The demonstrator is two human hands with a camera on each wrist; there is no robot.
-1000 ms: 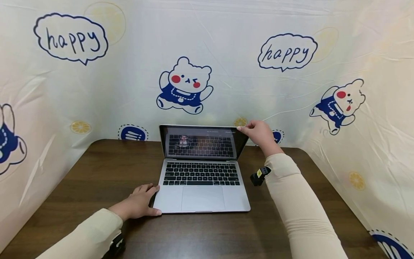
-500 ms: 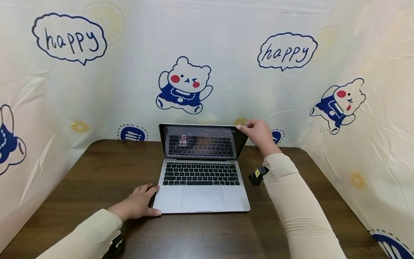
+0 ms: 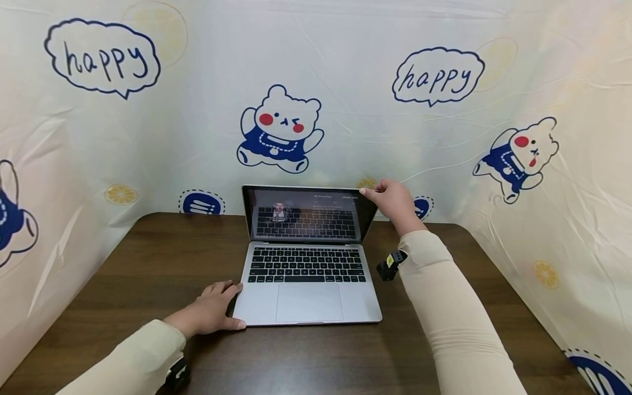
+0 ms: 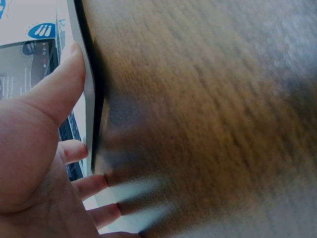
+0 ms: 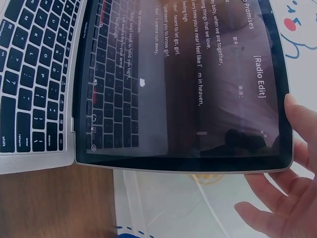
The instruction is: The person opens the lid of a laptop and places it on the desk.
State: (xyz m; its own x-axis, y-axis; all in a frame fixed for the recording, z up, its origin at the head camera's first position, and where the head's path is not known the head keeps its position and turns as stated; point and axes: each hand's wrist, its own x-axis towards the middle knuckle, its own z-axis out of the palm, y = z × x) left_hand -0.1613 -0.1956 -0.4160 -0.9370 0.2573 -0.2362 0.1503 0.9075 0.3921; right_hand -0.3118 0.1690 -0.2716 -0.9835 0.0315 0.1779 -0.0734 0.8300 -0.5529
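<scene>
A silver laptop (image 3: pixel 260 303) stands unfolded on the wooden table, its lit screen (image 3: pixel 306 214) raised. Lyrics text on the screen and a reflection of the keyboard (image 5: pixel 30 84) show in the right wrist view. My right hand (image 3: pixel 399 203) pinches the screen's top right corner, thumb on the front face and fingers behind. At the base's front left corner lies my left hand (image 3: pixel 209 311), thumb along the front edge and index fingertip at the left side. In the left wrist view, the left hand's other fingers (image 4: pixel 105 214) stretch loosely down to the tabletop.
The brown table (image 3: pixel 163 263) reaches back to a pale curtain (image 3: pixel 355 131) printed with bears and "happy" bubbles, which hangs on the sides too. A small black wrist camera (image 3: pixel 390 266) sits by the right sleeve.
The screen has tilted back a little, its top edge rising slightly in the head view, and the right hand has moved up with it. The left hand stays at the corner.
</scene>
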